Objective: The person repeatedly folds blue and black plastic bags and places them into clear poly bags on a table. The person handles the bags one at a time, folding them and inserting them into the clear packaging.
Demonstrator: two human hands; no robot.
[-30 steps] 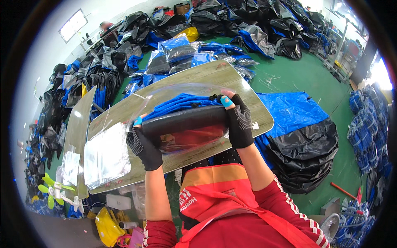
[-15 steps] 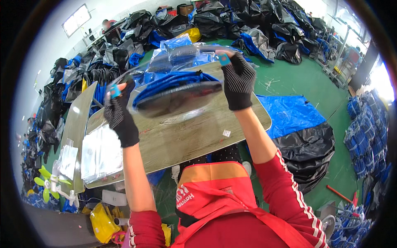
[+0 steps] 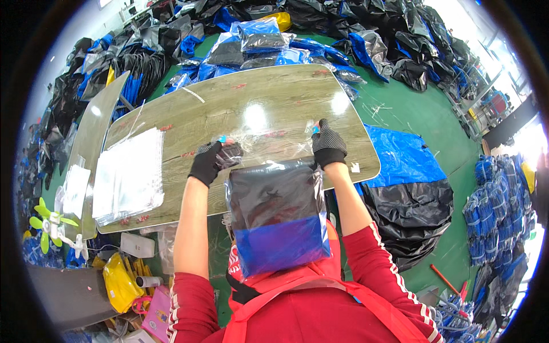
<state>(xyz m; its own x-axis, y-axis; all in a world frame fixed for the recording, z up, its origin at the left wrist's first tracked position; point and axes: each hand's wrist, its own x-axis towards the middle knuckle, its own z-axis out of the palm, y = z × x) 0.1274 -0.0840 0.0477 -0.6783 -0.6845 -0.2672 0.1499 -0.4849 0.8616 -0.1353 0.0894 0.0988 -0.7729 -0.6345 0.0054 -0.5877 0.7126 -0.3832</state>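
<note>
A clear plastic bag [image 3: 277, 197] holds a flat, folded black and blue sheet-like item [image 3: 281, 243]. It hangs over the table's near edge, against my red apron. My left hand [image 3: 210, 161], in a black glove with bare fingertips, is closed on the bag's loose upper film at one corner. At the opposite corner my right hand [image 3: 330, 144], gloved alike, pinches the film. Teal tape wraps a digit of each hand. Between the hands the crumpled clear film stretches over the wood-patterned table [image 3: 211, 120].
Flat clear bags [image 3: 130, 171] lie stacked on the table's left. Filled packages [image 3: 251, 48] are piled beyond it. A blue and black sheet pile [image 3: 409, 194] lies at right, near tied blue bundles [image 3: 494, 206]. A small green fan [image 3: 48, 226] stands at lower left.
Both hands have come down and nearer. The bagged item, earlier raised edge-on above the table, now hangs with its broad face showing against my apron.
</note>
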